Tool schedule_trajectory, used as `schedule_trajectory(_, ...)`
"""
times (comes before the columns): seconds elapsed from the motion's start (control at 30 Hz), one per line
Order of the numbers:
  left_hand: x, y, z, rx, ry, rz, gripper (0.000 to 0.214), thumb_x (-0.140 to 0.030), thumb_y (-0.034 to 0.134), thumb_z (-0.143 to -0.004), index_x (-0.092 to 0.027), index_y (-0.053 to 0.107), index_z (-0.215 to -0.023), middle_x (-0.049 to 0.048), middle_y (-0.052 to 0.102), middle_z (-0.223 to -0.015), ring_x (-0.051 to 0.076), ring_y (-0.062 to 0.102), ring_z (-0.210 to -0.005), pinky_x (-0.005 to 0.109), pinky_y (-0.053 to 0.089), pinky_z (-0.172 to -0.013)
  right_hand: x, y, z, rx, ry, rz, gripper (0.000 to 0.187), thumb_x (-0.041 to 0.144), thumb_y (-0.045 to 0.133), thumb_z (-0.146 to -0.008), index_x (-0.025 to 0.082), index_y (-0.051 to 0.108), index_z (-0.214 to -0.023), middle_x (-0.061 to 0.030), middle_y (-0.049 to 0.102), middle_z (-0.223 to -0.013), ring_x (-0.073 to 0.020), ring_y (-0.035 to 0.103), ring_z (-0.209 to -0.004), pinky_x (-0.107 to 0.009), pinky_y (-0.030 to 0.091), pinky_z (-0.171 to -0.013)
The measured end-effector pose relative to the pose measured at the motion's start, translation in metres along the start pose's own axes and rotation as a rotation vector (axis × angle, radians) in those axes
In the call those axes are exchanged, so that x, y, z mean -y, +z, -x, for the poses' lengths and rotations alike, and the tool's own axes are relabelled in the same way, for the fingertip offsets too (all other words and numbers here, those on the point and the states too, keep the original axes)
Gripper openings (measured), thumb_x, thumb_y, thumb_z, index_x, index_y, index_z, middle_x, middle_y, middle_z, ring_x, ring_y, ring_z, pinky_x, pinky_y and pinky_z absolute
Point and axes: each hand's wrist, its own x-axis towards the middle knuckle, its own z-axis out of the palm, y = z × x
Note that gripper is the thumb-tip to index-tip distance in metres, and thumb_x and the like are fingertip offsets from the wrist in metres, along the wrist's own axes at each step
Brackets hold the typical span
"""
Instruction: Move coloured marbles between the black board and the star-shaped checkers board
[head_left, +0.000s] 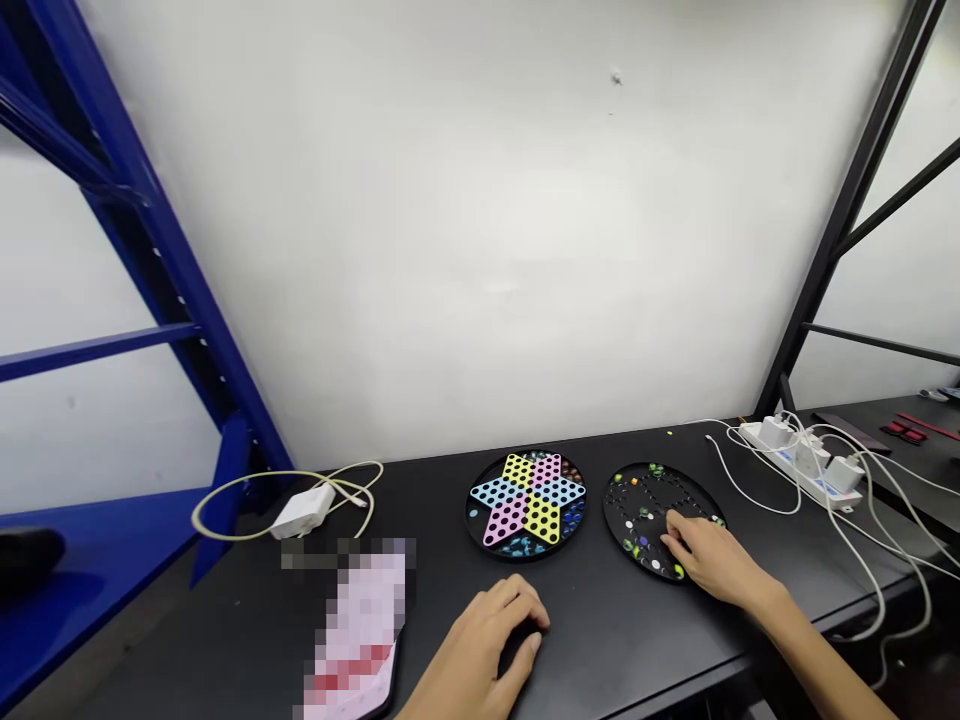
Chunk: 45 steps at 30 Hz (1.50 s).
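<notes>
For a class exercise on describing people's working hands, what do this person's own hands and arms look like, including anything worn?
The bare, slim-fingered left hand and bare, slim-fingered right hand show no gloves, rings or wristbands. The slender, sleeveless right forearm shows no watch or visible markings.

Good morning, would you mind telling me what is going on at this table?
A person sits or stands with both hands over the black table. Their right hand reaches over the round tray, where marbles lie scattered; whether the fingertips hold one is hard to tell. Their left hand, loosely curled, is in front of the star board, which has marbles around its edge.
</notes>
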Motion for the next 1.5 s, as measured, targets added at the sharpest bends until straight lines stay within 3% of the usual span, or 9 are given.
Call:
schedule_trajectory(0.2, -0.001, -0.001, -0.001, 0.009, -0.011, 0.011, 0.014, -0.027, 0.047, -0.094, -0.029, 0.06, -0.099, -0.0001, 0.063, -0.105, 0.017, 0.059, -0.092, 0.028, 0.047, -0.087, 0.013, -0.002, 0.005, -0.026, -0.029, -0.083, 0.033, 0.041, 0.029, -0.101, 0.023, 0.041, -0.076, 0.0014, 0.056, -0.071, -0.0159, 0.052, -0.064, -0.027, 0.032, -0.061)
schedule_trajectory(0.4, 0.001, 0.0, -0.001, 0.016, -0.017, 0.029, 0.015, -0.027, 0.046, -0.095, -0.028, 0.06, -0.099, 0.0008, 0.062, -0.107, 0.018, 0.057, -0.096, 0.03, 0.046, -0.091, 0.038, 0.003, 0.002, -0.09, -0.163, -0.091, 0.023, 0.041, 0.041, -0.098, 0.023, 0.048, -0.085, -0.0002, 0.059, -0.084, -0.0152, 0.054, -0.07, -0.027, 0.037, -0.066)
schedule_trajectory(0.83, 0.002, 0.001, 0.0, 0.01, -0.013, 0.01, 0.014, -0.027, 0.047, -0.094, -0.029, 0.06, -0.099, 0.0001, 0.062, -0.107, 0.018, 0.058, -0.096, 0.03, 0.046, -0.09, 0.043, 0.018, -0.001, -0.044, -0.257, -0.054, 0.038, 0.033, 0.032, -0.099, 0.02, 0.041, -0.065, 0.0001, 0.052, -0.063, -0.0128, 0.044, -0.056, -0.028, 0.023, -0.057)
schedule_trajectory(0.93, 0.001, 0.001, 0.0, 0.027, -0.019, 0.003, 0.014, -0.027, 0.046, -0.095, -0.03, 0.059, -0.1, 0.0003, 0.062, -0.108, 0.018, 0.057, -0.096, 0.03, 0.046, -0.09, 0.039, 0.017, -0.006, -0.074, -0.18, -0.278, 0.045, 0.04, 0.035, -0.099, 0.02, 0.033, -0.058, 0.0017, 0.043, -0.056, -0.0114, 0.036, -0.052, -0.028, 0.022, -0.055)
schedule_trajectory(1.07, 0.001, 0.0, 0.0, 0.016, -0.007, 0.004, 0.014, -0.027, 0.046, -0.095, -0.029, 0.059, -0.1, 0.0013, 0.062, -0.107, 0.019, 0.058, -0.096, 0.03, 0.047, -0.09, 0.039, 0.0, -0.028, -0.173, 0.102, -0.945, 0.052, 0.06, 0.04, -0.092, 0.022, 0.027, -0.058, 0.0056, 0.028, -0.051, -0.0091, 0.025, -0.045, -0.025, 0.021, -0.046)
schedule_trajectory(1.17, 0.0, 0.0, -0.001, 0.015, -0.012, -0.007, 0.014, -0.027, 0.046, -0.095, -0.029, 0.059, -0.1, 0.0011, 0.063, -0.107, 0.019, 0.058, -0.096, 0.03, 0.047, -0.09, 0.045, -0.012, -0.048, -0.121, 0.293, -1.409, 0.045, 0.064, 0.046, -0.085, 0.024, 0.034, -0.067, 0.0084, 0.027, -0.052, -0.0081, 0.019, -0.041, -0.023, 0.016, -0.039)
schedule_trajectory(1.23, 0.0, -0.001, -0.001, 0.016, -0.015, -0.013, 0.014, -0.027, 0.045, -0.095, -0.029, 0.059, -0.1, 0.0009, 0.063, -0.107, 0.018, 0.058, -0.096, 0.03, 0.047, -0.09, 0.05, -0.012, -0.057, -0.052, 0.33, -1.483, 0.041, 0.063, 0.048, -0.083, 0.024, 0.038, -0.073, 0.0084, 0.031, -0.055, -0.0078, 0.019, -0.04, -0.022, 0.013, -0.038)
schedule_trajectory(1.33, 0.0, -0.001, -0.001, 0.018, -0.012, -0.008, 0.014, -0.026, 0.046, -0.094, -0.029, 0.058, -0.099, 0.0007, 0.063, -0.107, 0.018, 0.058, -0.096, 0.03, 0.047, -0.091, 0.058, -0.002, -0.058, 0.024, 0.227, -1.167, 0.04, 0.059, 0.043, -0.087, 0.022, 0.044, -0.071, 0.0077, 0.032, -0.053, -0.0082, 0.022, -0.041, -0.022, 0.017, -0.041)
schedule_trajectory(1.5, 0.0, 0.0, 0.0, 0.03, -0.026, 0.014, 0.014, -0.025, 0.046, -0.094, -0.029, 0.058, -0.101, 0.0009, 0.062, -0.109, 0.019, 0.057, -0.098, 0.03, 0.046, -0.092, 0.072, 0.01, -0.039, -0.004, -0.152, -0.306, 0.024, 0.037, 0.038, -0.097, 0.023, 0.055, -0.087, 0.0004, 0.06, -0.071, -0.016, 0.055, -0.068, -0.025, 0.035, -0.062)
